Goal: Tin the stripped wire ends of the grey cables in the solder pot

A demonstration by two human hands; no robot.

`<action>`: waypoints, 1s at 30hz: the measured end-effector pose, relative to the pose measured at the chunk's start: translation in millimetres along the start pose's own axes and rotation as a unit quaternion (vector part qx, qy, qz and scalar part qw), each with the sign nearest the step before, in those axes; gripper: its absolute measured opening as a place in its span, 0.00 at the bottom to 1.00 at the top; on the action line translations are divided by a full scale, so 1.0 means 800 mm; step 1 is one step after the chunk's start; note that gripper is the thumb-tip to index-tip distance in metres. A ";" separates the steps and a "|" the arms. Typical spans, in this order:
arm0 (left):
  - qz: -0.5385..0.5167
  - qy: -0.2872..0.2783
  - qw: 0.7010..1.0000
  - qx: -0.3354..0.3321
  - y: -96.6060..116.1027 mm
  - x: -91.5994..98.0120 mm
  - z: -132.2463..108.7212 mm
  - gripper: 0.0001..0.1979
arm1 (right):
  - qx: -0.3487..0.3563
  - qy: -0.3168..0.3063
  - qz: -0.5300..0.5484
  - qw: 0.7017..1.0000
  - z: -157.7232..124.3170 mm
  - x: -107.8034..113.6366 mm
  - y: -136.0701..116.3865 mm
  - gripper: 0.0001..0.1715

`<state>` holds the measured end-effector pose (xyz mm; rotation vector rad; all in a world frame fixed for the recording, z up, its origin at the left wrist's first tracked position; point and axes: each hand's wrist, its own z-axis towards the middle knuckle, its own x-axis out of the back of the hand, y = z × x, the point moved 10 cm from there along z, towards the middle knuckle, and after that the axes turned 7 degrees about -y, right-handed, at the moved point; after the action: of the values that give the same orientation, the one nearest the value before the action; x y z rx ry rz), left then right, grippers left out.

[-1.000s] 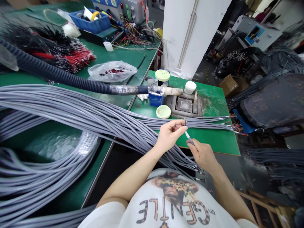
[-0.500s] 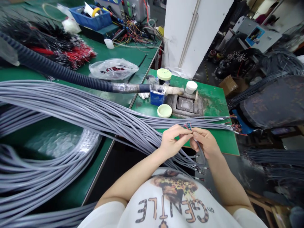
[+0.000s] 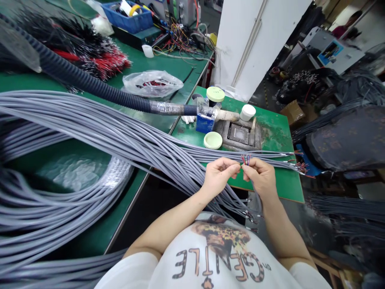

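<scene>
Between the fingers [image 3: 233, 167], coloured wire ends [image 3: 246, 160].

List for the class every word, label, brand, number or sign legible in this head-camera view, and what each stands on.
"GENTLE": large letters, upside down in this view, on the white T-shirt.
"on": small, beside that word, barely legible.
Too blurred or small to read: the label on the blue container and the printed sheet on the pale cabinet.
No other text can be read.

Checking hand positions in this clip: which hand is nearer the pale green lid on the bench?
Left. The left hand is just in front of the pale green lid, apart from it; the right hand is farther off, to the lid's right.
</scene>
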<state>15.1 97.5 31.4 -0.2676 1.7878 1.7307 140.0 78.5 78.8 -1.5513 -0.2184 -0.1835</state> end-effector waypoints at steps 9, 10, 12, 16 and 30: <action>0.042 0.114 0.991 -0.047 0.014 0.086 0.004 0.10 | -0.026 -0.008 -0.052 0.998 0.047 0.006 0.010 0.13; 0.088 0.121 0.987 -0.060 0.019 0.093 0.002 0.09 | -0.031 -0.018 -0.063 0.997 0.060 0.003 0.011 0.13; 0.189 0.137 0.968 -0.087 0.029 0.104 -0.004 0.08 | -0.041 -0.042 -0.085 0.995 0.087 -0.006 0.014 0.12; 0.251 0.146 0.953 -0.087 0.025 0.115 -0.004 0.09 | -0.057 -0.102 -0.117 0.986 0.127 -0.038 0.014 0.11; -0.013 0.091 0.996 -0.010 -0.001 0.095 0.029 0.12 | 0.003 -0.121 -0.107 0.987 0.098 -0.070 -0.013 0.13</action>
<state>-36.8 140.2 -10.5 -0.4677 1.8855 1.7556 81.5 155.5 74.9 -1.5407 -0.5784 -0.1617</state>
